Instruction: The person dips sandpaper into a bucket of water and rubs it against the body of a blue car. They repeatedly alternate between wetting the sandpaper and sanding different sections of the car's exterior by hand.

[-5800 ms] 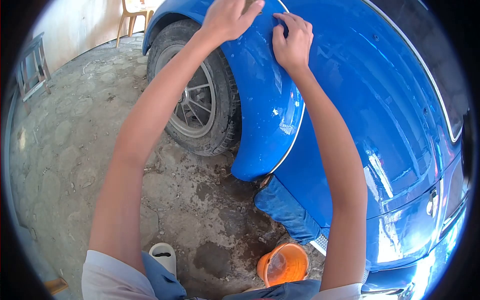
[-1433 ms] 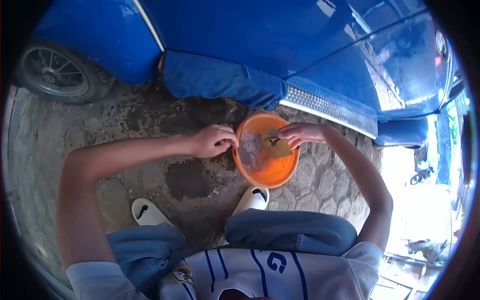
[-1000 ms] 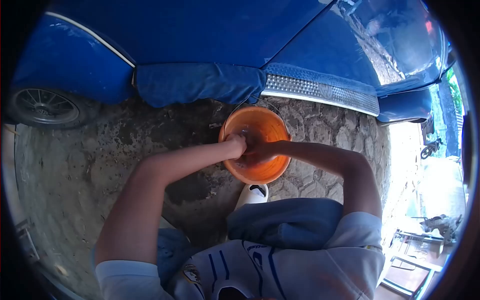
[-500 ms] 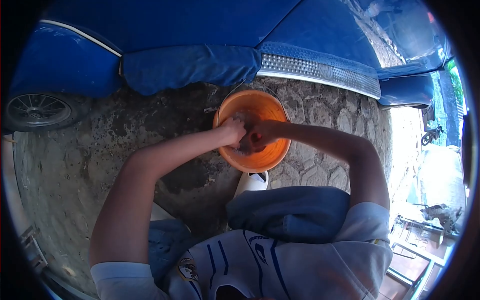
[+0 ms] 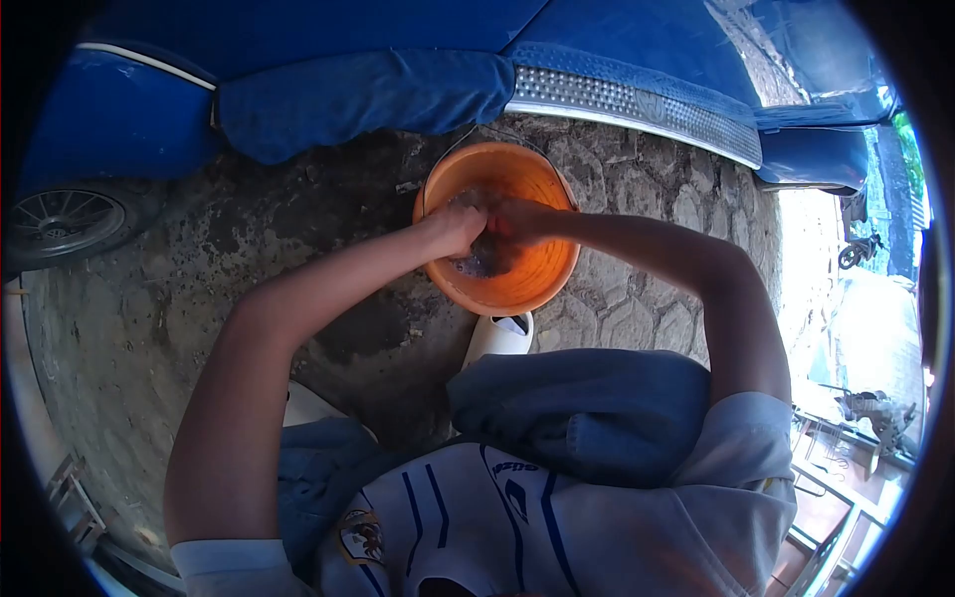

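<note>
An orange bucket (image 5: pixel 542 284) with a thin wire handle stands on the ground in front of me. Dark, foamy water (image 5: pixel 479 266) lies in its bottom. Both of my hands reach down inside, close together over the water. My left hand (image 5: pixel 460 229) is closed, its fingers curled towards the other hand. Beside it, my right hand (image 5: pixel 525 221) is also closed, with its fingertips in shadow. A small reddish patch shows between the hands; what it is, and what the fingers hold, I cannot make out.
A blue vehicle (image 5: pixel 368 35) stands just beyond the bucket, with a blue cloth (image 5: pixel 368 99) draped along its lower edge. Right of the cloth runs a metal tread-plate step (image 5: pixel 637 111). A wheel (image 5: pixel 65 221) is at far left. My white shoe (image 5: pixel 500 336) is close behind the bucket on the rough paving.
My hands have come together inside the bucket, and the right hand's curled fingers are now less visible. The bucket and vehicle appear slightly higher in the view.
</note>
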### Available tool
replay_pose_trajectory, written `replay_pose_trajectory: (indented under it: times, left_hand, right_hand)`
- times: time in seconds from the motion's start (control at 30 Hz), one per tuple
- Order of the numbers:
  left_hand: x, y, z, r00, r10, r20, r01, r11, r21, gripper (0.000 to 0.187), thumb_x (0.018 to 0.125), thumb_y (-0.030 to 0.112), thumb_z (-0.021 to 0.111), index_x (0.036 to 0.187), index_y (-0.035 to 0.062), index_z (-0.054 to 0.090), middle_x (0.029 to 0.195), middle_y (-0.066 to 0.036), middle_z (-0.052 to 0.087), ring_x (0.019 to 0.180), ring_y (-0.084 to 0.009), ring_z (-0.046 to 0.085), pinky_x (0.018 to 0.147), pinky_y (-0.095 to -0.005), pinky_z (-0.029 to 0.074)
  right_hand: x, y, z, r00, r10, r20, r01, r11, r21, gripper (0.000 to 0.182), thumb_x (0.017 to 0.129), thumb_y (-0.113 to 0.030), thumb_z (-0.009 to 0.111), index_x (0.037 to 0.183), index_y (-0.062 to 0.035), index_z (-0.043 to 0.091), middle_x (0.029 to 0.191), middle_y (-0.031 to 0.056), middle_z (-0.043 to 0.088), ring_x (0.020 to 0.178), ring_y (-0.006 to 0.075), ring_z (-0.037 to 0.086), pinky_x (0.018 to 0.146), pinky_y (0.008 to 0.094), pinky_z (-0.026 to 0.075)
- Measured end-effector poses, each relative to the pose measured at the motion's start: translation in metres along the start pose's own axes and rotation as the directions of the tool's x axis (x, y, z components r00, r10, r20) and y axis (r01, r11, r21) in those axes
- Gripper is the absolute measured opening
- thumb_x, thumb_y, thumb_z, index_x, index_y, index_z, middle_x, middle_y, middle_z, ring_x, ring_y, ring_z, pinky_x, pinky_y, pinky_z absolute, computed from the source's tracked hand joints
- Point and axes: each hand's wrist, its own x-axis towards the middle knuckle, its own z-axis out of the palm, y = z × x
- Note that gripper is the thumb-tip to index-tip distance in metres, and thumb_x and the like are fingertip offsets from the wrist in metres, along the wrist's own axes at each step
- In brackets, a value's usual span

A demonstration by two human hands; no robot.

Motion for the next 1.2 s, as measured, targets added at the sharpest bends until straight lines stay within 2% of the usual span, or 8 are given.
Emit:
replay_pose_trajectory:
  times: [0.23,0.33,0.43,0.5,0.6,0.83,0.97,1.2]
  left_hand:
    - [0.003,-0.006,-0.011,1.0,0.016,-0.022,-0.02,0.981,-0.192,0.066,0.071,0.018,0.089,0.13,0.0045,0.061,0.112,-0.019,0.073,0.11,-0.037,0.07,0.093,-0.0434,0.057]
    - [0.016,-0.006,-0.015,0.99,0.0,0.143,0.039,0.961,-0.274,0.075,0.077,0.019,0.086,0.144,0.0044,0.055,0.122,-0.023,0.071,0.112,-0.0382,0.07,0.099,-0.0444,0.056]
    - [0.021,-0.006,-0.004,0.993,-0.086,0.077,0.101,0.969,-0.225,0.066,0.077,0.013,0.084,0.136,0.0007,0.058,0.123,-0.024,0.071,0.113,-0.0388,0.07,0.098,-0.0441,0.057]
    - [0.018,-0.011,0.002,0.993,-0.1,-0.065,0.082,0.969,-0.234,0.055,0.079,0.007,0.079,0.13,-0.0021,0.058,0.116,-0.025,0.071,0.11,-0.0398,0.069,0.094,-0.0463,0.057]
    - [0.005,-0.004,0.003,0.958,-0.103,-0.267,0.044,0.975,-0.219,0.055,0.08,-0.002,0.072,0.131,-0.0052,0.053,0.108,-0.027,0.071,0.108,-0.0419,0.069,0.09,-0.0499,0.057]
    - [-0.015,0.007,-0.026,0.94,-0.17,-0.295,0.125,0.978,-0.165,0.07,0.074,-0.007,0.078,0.135,-0.004,0.044,0.104,-0.027,0.073,0.103,-0.0404,0.074,0.081,-0.0483,0.063]
    - [-0.022,0.008,-0.03,0.889,-0.114,-0.443,0.025,0.979,-0.201,0.072,0.074,-0.013,0.069,0.14,-0.0083,0.039,0.094,-0.029,0.072,0.093,-0.0464,0.072,0.076,-0.0528,0.061]
    - [-0.049,0.015,-0.059,0.967,0.017,-0.254,-0.053,0.99,-0.133,0.063,0.075,-0.013,0.067,0.132,-0.0037,0.041,0.097,-0.031,0.069,0.096,-0.0493,0.07,0.079,-0.0546,0.06]
  right_hand:
    - [0.007,-0.011,-0.019,0.995,0.087,-0.053,-0.078,0.984,0.163,0.041,0.077,-0.024,0.085,0.113,-0.0086,0.071,0.099,0.0128,0.076,0.095,0.032,0.073,0.084,0.0436,0.057]
    - [0.012,-0.008,-0.014,0.945,-0.228,-0.233,0.228,0.973,-0.028,0.033,0.083,-0.019,0.08,0.113,-0.0077,0.073,0.103,0.0141,0.077,0.098,0.0311,0.074,0.085,0.0434,0.057]
    - [0.024,0.001,-0.014,0.962,0.206,0.18,-0.218,0.975,0.048,0.028,0.087,-0.016,0.075,0.113,-0.0045,0.073,0.104,0.0184,0.076,0.101,0.0338,0.074,0.088,0.0443,0.057]
    - [0.016,0.005,-0.004,0.974,-0.123,-0.19,0.117,0.992,-0.045,0.024,0.089,-0.01,0.07,0.112,-0.0008,0.071,0.102,0.0212,0.076,0.099,0.0376,0.074,0.085,0.044,0.058]
    - [0.014,0.011,-0.001,0.897,-0.162,-0.411,0.164,0.986,-0.03,0.023,0.087,-0.005,0.067,0.109,0.0018,0.069,0.101,0.0237,0.075,0.097,0.0419,0.073,0.084,0.0451,0.058]
    - [-0.002,-0.018,-0.014,0.886,0.041,-0.461,-0.021,0.999,0.05,0.03,0.083,0.0,0.066,0.113,0.0079,0.064,0.096,0.0284,0.073,0.096,0.0437,0.072,0.081,0.0467,0.059]
    - [-0.012,-0.032,-0.012,0.803,-0.004,-0.597,0.123,0.979,0.159,0.028,0.081,0.002,0.066,0.108,0.0067,0.068,0.096,0.0274,0.074,0.097,0.0438,0.072,0.084,0.0474,0.059]
    - [-0.033,-0.04,-0.01,0.69,-0.131,-0.712,0.253,0.965,0.069,0.025,0.081,0.005,0.06,0.103,0.0023,0.072,0.101,0.0207,0.073,0.095,0.0397,0.072,0.084,0.0432,0.058]
